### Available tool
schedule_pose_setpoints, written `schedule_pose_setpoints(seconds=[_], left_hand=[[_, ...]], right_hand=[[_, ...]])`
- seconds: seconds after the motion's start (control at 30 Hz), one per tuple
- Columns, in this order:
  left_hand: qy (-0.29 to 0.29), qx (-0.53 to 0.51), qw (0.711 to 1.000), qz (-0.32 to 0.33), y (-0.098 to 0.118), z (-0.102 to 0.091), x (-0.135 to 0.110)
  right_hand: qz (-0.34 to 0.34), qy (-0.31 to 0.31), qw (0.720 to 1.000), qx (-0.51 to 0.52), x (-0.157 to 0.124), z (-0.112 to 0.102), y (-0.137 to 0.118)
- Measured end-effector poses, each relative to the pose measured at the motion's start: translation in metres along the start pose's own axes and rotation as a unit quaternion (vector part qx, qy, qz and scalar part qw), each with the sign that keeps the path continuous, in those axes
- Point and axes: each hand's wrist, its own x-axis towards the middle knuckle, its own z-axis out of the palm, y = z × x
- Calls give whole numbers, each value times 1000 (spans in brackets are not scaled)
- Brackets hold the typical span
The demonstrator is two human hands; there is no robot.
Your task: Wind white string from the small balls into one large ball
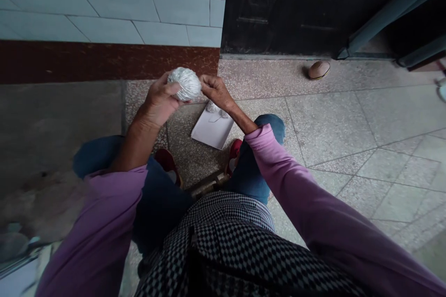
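Support is given by a floor (324, 123) of speckled grey tiles, crossed by dark joint lines. A shallow white tray (209, 132) is set directly on it, near the dial's centre. From there, a rounded pinkish object (318, 70) is seen at two o'clock. Red shoes (166, 161) are planted at eight and between four and five; farther out at eight, blurred pale items (17, 278) are apparently rested there.

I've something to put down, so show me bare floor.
Bare: the speckled tiles right of the right knee, short of the rounded object; the grey floor between skirting and left knee. Crowded: ahead of the red shoes, with the white tray and the held yarn ball.
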Motion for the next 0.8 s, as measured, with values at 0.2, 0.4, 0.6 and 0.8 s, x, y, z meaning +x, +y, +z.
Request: schedule_pose_setpoints(seconds=[0.2,0.4,0.6,0.8], left_hand=[[57,-13,998,12,-8,-10,13],[120,76,989,32,-33,-29,26],[87,108,990,4,-39,-22,22],[-60,80,994,-36,-21,-8,2]], right_hand=[[12,-71,997,-36,-10,20,-4],[-9,-140,988,-60,-31,16,-22],[-46,-68,995,-55,-32,-10,-37],[-64,41,997,-32,-23,-29,-39]])
